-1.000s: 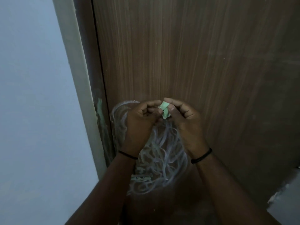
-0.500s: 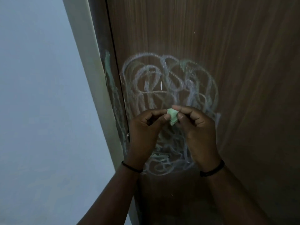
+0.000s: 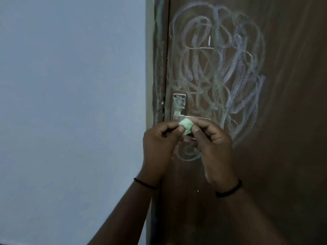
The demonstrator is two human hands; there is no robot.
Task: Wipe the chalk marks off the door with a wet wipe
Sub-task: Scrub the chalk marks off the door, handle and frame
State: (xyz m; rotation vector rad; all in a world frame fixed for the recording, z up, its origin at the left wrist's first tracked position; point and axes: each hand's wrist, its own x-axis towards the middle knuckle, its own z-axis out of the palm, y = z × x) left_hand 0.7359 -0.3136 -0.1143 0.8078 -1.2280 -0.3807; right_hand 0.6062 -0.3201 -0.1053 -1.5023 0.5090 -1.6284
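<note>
Your view has risen since the earlier frame, revealing the door handle (image 3: 178, 110). The chalk marks (image 3: 217, 68) on the door (image 3: 292, 121), at 12 o'clock from your hands, look unwiped. Left hand (image 3: 159, 144) and right hand (image 3: 212, 145), raised knuckles-up, together pinch the folded wet wipe (image 3: 239, 127) at fingertips.

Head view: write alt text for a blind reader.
Two hands, left hand and right hand, pinch a small folded pale-green wipe before a brown wooden door covered in looping white chalk scribbles, just above a metal lever handle.
</note>
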